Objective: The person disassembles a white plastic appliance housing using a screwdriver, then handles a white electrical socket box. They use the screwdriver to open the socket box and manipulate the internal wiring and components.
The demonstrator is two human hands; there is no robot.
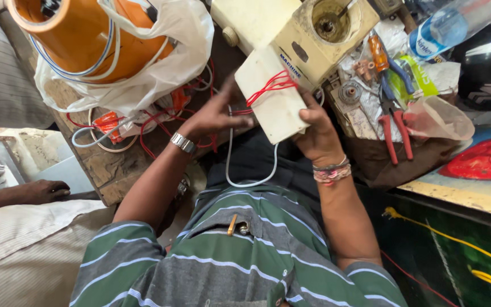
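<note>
both hands [320, 133] grip cream casing [271, 96] wound with red wire [271, 85].

Cream plastic cover panel [273, 102]: flat, rectangular, tilted, held off dirty cream appliance body [308, 40] at workbench front edge. Red wires [271, 85] looped over panel's upper part. White cable [231, 165] hangs below in loop.

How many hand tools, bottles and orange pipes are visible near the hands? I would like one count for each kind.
Pliers, red handles: 1
Pliers, blue handles: 1
Orange screwdriver: 1
Bottle: 1
Orange pipe: 1
Total: 5
</note>
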